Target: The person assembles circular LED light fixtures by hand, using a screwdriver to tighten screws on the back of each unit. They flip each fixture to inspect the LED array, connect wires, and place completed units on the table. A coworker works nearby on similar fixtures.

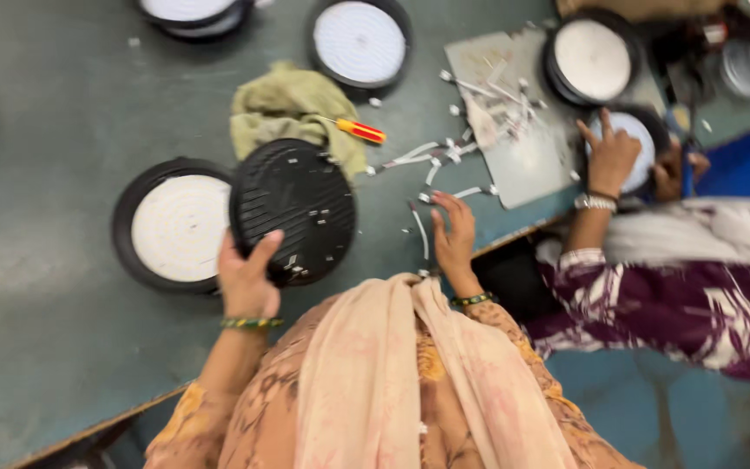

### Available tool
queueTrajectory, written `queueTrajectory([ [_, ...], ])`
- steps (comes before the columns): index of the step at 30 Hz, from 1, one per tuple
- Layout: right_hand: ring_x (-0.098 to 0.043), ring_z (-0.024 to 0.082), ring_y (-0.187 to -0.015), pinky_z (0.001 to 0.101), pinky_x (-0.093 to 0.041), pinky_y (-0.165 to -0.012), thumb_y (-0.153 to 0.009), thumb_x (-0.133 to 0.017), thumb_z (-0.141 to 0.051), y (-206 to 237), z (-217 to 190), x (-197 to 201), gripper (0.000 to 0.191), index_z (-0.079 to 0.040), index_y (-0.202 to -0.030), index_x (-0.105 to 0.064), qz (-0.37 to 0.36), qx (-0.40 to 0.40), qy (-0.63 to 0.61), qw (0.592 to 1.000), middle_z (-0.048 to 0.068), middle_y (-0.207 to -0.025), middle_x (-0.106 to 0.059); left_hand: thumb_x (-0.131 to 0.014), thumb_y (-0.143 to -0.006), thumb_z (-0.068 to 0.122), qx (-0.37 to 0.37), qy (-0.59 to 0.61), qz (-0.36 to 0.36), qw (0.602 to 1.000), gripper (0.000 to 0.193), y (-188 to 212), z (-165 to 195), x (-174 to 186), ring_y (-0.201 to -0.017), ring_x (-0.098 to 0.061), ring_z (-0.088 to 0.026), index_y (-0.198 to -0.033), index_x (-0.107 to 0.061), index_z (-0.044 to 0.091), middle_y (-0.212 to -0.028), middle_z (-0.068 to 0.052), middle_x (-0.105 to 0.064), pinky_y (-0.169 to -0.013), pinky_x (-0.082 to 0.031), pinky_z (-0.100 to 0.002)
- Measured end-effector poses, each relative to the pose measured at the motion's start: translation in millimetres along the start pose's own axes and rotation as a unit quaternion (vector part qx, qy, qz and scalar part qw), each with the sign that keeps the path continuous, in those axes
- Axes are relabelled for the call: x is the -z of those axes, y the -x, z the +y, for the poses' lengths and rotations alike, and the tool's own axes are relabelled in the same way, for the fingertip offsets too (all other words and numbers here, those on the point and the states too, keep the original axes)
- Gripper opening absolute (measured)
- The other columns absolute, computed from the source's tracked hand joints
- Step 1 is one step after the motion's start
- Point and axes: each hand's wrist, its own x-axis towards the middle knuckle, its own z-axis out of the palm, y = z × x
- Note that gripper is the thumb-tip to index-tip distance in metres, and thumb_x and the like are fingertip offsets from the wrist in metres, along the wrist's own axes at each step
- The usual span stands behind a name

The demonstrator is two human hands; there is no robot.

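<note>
Black ribbed lamp back cover [292, 211]: your left hand [247, 276] grips its lower edge, tilting it up off the bench [45, 156], likely for inspection. Your right hand [454, 233], open and empty, hovers near loose white connector wires [431, 161]. Alongside: round lamp [177, 226], screwdriver [359, 130], cloth [284, 104].

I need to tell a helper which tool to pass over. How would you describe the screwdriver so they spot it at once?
Start at the grey-green table and find the crumpled olive cloth near its middle, above the black ribbed disc held by the left hand. The screwdriver lies at the cloth's right edge. Its red and yellow handle is the only bright thing among black and white parts.
</note>
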Motion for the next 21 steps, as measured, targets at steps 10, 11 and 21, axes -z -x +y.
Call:
queueTrajectory([
  [10,-0.070,0.027,-0.100,0.0352,-0.056,-0.082,-0.094,-0.062,-0.004,34,34,22,0.029,-0.010,-0.119,-0.074,-0.100,-0.026,0.061,0.993,0.009,-0.119,-0.067,-0.073,-0.089,-0.007,0.014,-0.035,-0.069,0.997,0.048,-2,4,9,-0.115,-0.066,-0.018,-0.135,-0.060,-0.002,-0.129,-0.010,-0.068,-0.107,-0.051,-0.032],
  [11,-0.070,0.026,-0.094,0.0353,-0.057,-0.079,-0.095,-0.066,-0.009,29,30,21,0.022,-0.009,-0.115,-0.074,-0.104,-0.060,0.056,0.991,0.009,-0.113,-0.068,-0.073,-0.089,-0.007,0.010,-0.038,-0.073,0.997,0.048,-3,1,7,-0.115,-0.066,-0.018,-0.135,-0.060,-0.002,-0.129,-0.009,-0.068,-0.108,-0.051,-0.032],
  [21,-0.066,0.032,-0.084,0.0417,-0.051,-0.069,-0.090,-0.079,-0.019,-19,26,-50,0.015,-0.008,-0.097,-0.072,-0.116,-0.052,0.175,0.976,0.011,-0.093,-0.064,-0.075,-0.084,-0.005,0.015,0.004,-0.050,0.999,0.047,-4,-15,-1,-0.110,-0.066,-0.016,-0.129,-0.062,0.002,-0.122,-0.006,-0.070,-0.102,-0.052,-0.032],
])
